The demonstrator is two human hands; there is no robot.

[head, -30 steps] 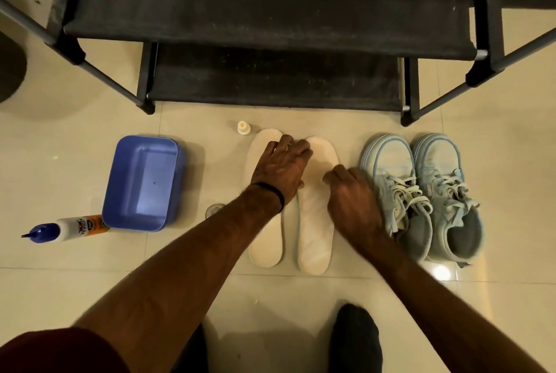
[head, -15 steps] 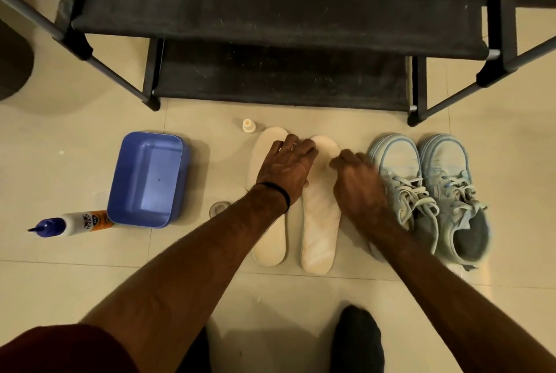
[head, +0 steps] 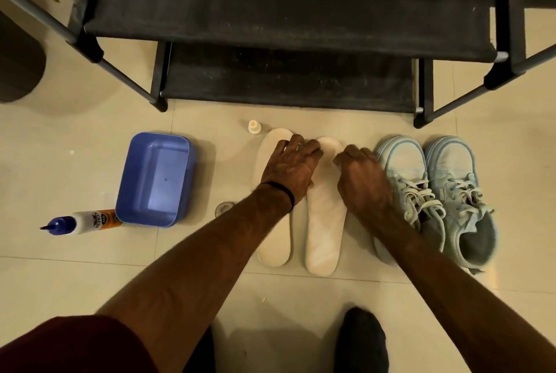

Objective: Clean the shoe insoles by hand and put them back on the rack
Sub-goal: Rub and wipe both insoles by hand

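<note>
Both hands are down on the insoles at the middle of the floor. The left hand (head: 290, 166) lies with its fingers spread and fairly straight across the toe ends of both, pressing rather than clutching. The right hand (head: 362, 181) has its fingers curled at the toe of the right insole (head: 325, 222); whether it pinches the edge or only knuckles down on it I cannot tell.

The left insole (head: 275, 237) and the right one lie flat, side by side and nearly touching, toes toward twelve o'clock. Judging by this, the work is early or midway: the insoles are out of the pale blue sneakers (head: 436, 192), which stand at three o'clock just beside the right insole, and neither insole is on the rack (head: 285, 5). The right one looks faintly streaked, perhaps damp. Both black shelves at twelve o'clock carry nothing that shows.

At nine o'clock sits a blue plastic tub (head: 155, 178); what it contains is unclear. A squeeze bottle (head: 81, 220) lies on its side touching the tub's near corner. A small loose cap (head: 253, 126) stands by the left insole's toe. The floor (head: 75, 282) is glossy beige tile, warmly and dimly lit.
</note>
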